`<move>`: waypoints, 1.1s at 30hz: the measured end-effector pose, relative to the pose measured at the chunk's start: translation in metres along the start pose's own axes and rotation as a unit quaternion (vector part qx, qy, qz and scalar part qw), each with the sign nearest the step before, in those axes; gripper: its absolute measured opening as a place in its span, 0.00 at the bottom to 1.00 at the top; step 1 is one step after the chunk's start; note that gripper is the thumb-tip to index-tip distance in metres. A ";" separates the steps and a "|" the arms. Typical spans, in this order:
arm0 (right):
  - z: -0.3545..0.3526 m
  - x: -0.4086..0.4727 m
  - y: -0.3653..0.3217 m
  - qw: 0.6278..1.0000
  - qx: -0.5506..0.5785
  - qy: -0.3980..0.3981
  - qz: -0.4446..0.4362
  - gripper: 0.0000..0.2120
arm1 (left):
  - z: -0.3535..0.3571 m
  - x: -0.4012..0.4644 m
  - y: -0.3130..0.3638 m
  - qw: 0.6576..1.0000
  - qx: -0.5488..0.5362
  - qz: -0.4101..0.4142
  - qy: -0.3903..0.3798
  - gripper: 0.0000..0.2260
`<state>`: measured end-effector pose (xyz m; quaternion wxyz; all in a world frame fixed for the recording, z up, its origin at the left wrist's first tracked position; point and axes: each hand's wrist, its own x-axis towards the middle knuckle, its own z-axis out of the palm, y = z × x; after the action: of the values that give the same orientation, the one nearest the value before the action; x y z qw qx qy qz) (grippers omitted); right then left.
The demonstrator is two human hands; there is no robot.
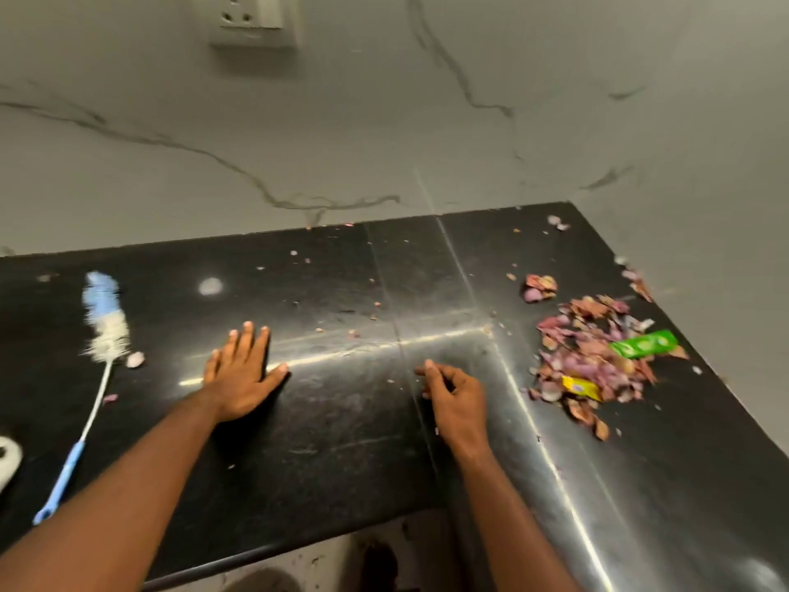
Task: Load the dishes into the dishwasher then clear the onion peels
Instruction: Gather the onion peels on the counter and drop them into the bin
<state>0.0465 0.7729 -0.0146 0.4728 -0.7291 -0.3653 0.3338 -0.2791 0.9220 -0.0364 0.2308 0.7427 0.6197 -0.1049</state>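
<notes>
Two hands are over the black table (341,420). The left hand (239,373) lies flat on it, fingers straight and spread. The right hand (457,399) hovers near the middle with fingers loosely curled, grasping nothing visible. The onion peels (589,348) are heaped by the right edge, with a green wrapper (644,343) and a yellow wrapper (582,387) on them. A bottle brush (96,369) lies toward the left edge.
</notes>
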 end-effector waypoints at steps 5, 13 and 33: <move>-0.077 0.004 0.027 0.989 0.045 0.137 0.039 0.17 | -0.002 0.002 0.008 0.998 0.033 -0.047 -0.032 0.44; -0.124 -0.028 0.048 0.966 0.069 0.238 0.069 0.10 | -0.036 0.023 0.051 0.962 0.181 -0.154 -0.135 0.46; -0.158 0.035 0.093 0.862 -0.498 -0.016 -0.090 0.32 | 0.046 0.022 0.206 0.974 0.027 0.138 0.178 0.40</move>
<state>0.2159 0.7058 -0.0544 0.0689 -0.8260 -0.5545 0.0744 -0.0693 0.8933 -0.0423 0.1089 0.8336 0.5396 0.0454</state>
